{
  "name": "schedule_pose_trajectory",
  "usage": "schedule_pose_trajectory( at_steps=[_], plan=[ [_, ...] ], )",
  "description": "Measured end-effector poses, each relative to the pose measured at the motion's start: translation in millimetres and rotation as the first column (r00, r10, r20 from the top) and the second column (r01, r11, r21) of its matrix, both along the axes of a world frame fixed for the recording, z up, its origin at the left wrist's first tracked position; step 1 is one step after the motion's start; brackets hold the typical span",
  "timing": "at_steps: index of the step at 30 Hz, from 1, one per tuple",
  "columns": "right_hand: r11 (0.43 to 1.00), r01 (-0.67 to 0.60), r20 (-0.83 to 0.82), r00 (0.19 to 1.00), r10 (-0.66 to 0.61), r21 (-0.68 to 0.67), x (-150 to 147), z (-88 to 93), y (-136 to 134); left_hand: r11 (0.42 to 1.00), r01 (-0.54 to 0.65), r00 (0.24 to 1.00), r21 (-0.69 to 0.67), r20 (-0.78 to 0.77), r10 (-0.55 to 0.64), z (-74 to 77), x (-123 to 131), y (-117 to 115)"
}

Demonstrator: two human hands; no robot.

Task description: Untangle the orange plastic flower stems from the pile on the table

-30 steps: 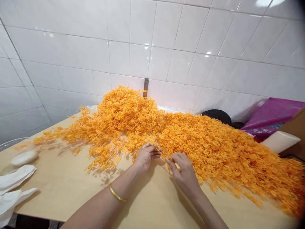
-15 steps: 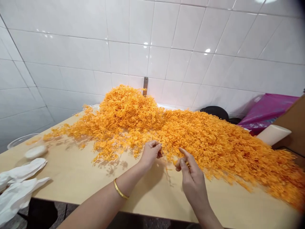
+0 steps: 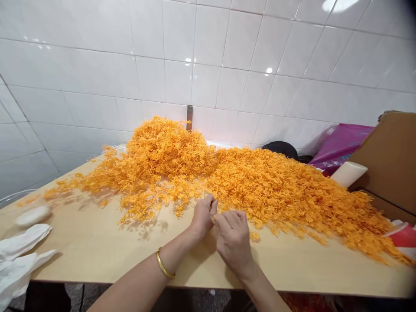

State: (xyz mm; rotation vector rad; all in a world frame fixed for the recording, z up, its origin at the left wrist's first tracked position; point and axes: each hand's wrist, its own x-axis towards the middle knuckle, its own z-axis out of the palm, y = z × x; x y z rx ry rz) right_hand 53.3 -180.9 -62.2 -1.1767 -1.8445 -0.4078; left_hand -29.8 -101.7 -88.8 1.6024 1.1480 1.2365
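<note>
A large heap of orange artificial flower sprigs (image 3: 169, 149) spreads over the table, with a flatter, denser pile (image 3: 276, 186) to its right. My left hand (image 3: 203, 216), a gold bangle on its wrist, is closed around a thin orange stem (image 3: 205, 194) whose tip pokes up above the fist. Right against it, my right hand (image 3: 233, 238) is closed with its fingers bent down. An orange bit shows at its fingertips, and a small flower cluster (image 3: 254, 236) appears just beyond its knuckles. Most of what lies between the fingers is hidden.
White gloves (image 3: 24, 251) and a white oval object (image 3: 33, 216) lie at the table's left. At the right are a cardboard box (image 3: 386, 160), a white roll (image 3: 349, 174), a purple bag (image 3: 341, 145) and black round items (image 3: 280, 149). White tiled wall stands behind.
My right hand has moved left and closed in against my left hand; before, it was apart with its index finger extended. The view has shifted to the right.
</note>
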Motion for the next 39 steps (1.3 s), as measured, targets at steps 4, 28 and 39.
schedule_pose_trajectory(
  at_steps=[4, 28, 39],
  plan=[
    [0.957, -0.141, -0.014, 0.989, 0.149, 0.253, -4, 34.8, -40, 0.997, -0.080, 0.997, 0.003, 0.010, 0.080, 6.0, -5, 12],
    [0.804, -0.314, -0.575, 0.817, -0.041, -0.505, 30, -0.4, 35, 0.880, 0.260, 0.872, -0.397, 0.487, -0.037, 21.1, -11, -17],
    [0.650, -0.593, -0.852, 0.493, -0.175, -0.476, 35, 8.0, 65, 0.853, 0.362, 0.893, -0.375, 0.403, -0.202, 22.5, -9, -14]
  ],
)
